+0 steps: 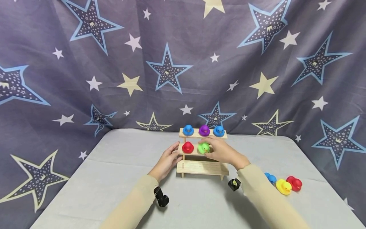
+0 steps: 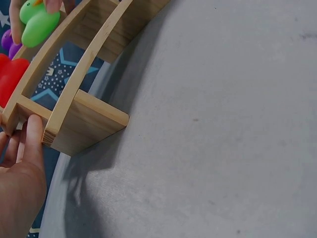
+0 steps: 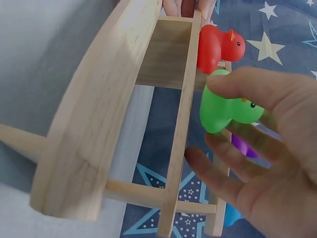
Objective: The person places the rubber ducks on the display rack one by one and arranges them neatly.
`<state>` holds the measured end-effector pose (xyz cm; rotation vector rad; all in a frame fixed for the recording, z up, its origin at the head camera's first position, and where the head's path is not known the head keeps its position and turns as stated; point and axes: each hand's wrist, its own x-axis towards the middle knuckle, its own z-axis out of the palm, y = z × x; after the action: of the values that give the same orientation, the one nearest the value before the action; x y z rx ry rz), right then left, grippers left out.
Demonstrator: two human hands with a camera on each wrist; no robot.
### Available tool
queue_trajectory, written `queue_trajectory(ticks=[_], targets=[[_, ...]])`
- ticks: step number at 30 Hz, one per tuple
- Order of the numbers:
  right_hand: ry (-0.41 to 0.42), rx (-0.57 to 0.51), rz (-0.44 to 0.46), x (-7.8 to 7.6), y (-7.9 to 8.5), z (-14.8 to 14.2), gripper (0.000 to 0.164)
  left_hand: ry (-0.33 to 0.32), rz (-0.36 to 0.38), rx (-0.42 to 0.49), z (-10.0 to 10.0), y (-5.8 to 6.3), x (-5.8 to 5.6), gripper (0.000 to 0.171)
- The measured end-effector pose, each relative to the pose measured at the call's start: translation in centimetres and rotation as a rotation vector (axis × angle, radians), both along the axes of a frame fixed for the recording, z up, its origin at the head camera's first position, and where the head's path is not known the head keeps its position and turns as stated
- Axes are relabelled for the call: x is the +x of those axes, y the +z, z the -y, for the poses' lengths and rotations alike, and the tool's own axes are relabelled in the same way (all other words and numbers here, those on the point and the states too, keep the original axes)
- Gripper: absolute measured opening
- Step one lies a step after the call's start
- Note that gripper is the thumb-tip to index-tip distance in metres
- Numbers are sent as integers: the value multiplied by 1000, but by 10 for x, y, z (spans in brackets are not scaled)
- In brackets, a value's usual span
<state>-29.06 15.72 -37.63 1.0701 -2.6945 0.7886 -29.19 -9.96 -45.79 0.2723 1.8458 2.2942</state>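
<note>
A three-tier wooden stand (image 1: pixel 202 167) is in the middle of the table. My right hand (image 1: pixel 221 150) pinches a green rubber duck (image 1: pixel 204 148) between thumb and fingers at the middle tier; in the right wrist view the thumb lies across the green duck (image 3: pixel 216 106). Left of it on that tier sits a red duck (image 1: pixel 187 147). My left hand (image 1: pixel 168 159) touches the stand's left end, its fingers fairly straight against the wood in the left wrist view. On the top tier sit a blue duck (image 1: pixel 188 130), a purple duck (image 1: pixel 204 130) and another blue duck (image 1: pixel 219 131).
At the right on the grey tabletop (image 1: pixel 114 190) lie a blue duck (image 1: pixel 270 178), a yellow duck (image 1: pixel 284 187) and a red duck (image 1: pixel 294 183), close together near the right forearm. A star-patterned curtain (image 1: pixel 183 63) hangs behind the table.
</note>
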Motion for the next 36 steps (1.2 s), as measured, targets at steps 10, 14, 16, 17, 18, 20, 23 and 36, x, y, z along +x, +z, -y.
queue_trajectory(ticks=[10,14,16,17,18,20,23,36], targets=[[-12,24,11,-4,0,1,49,-2,7,-1,0,-1,-1,54],[-16,39,13,-6,0,2,49,-6,-1,-2,0,-1,-1,54],[-16,44,12,-6,0,2,49,-5,-2,-3,0,-1,-1,54],[-17,46,12,-7,0,2,50,-3,1,-2,0,-1,-1,54],[-16,49,14,-7,0,2,50,-2,3,-1,0,0,-1,54],[-15,53,25,-8,0,3,50,-2,3,-2,0,0,-1,54],[-20,60,50,-8,0,2,50,-4,6,-5,0,0,-1,54],[-1,46,97,-5,4,0,51,2,5,6,1,1,1,54]])
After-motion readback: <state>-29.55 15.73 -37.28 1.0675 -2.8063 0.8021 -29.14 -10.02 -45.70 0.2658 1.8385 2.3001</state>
